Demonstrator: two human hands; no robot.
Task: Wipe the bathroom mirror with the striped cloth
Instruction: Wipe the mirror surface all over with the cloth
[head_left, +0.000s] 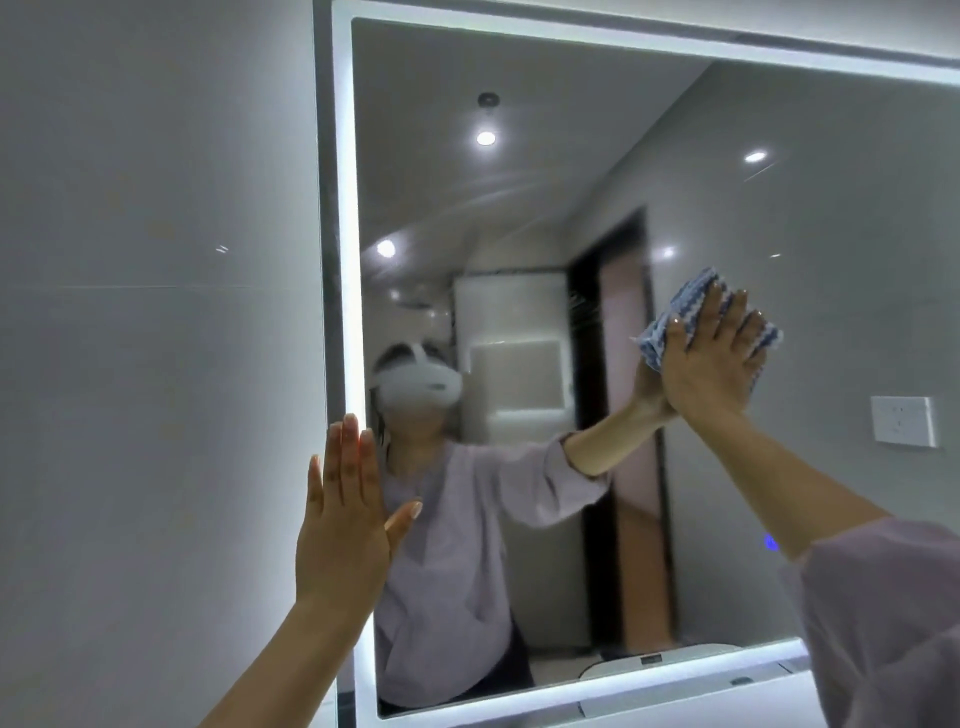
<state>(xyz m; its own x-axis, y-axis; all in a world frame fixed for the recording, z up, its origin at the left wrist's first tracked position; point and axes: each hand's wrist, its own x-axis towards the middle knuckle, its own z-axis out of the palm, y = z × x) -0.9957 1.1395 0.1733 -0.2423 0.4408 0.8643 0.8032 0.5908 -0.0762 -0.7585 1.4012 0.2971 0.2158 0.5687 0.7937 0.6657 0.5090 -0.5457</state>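
The bathroom mirror (519, 218) fills most of the head view, framed by a lit white border. A blue-and-white striped cloth (691, 306) lies flat against the glass at the middle right. My right hand (711, 358) presses it to the mirror with fingers spread and straight. At the mirror's left edge my left hand (348, 514) rests flat with fingers straight and together, holding nothing. The glass reflects a person wearing a white headset and a lilac top.
A glossy grey tiled wall (156, 312) runs along the left of the mirror. A white wall socket (904, 421) and a dark doorway appear in the reflection. A small blue light (770, 542) glows at the lower right of the glass.
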